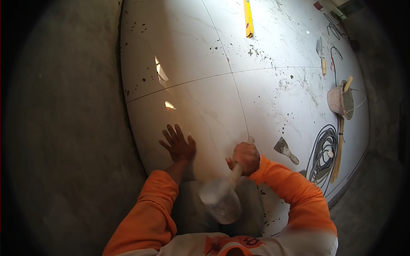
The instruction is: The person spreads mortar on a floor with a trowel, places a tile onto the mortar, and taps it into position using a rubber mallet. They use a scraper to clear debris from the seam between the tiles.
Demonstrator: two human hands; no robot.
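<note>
— Holding what?
— Greyish, round-headed, wooden-handled mallet (221,203), wrapped in right hand (246,158), above knees (249,205); left hand (179,146) spread on glossy white marbled tile (205,113).
— Best technique?
— Probably light, even taps.

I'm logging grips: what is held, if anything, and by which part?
The right hand holds a mallet by the handle, near its free end. The left hand, spread over the tiles, holds nothing.

Long orange sleeves (305,194) join a pale shirt (188,245) with reddish front print, above dull grey trousers (253,209).
</note>
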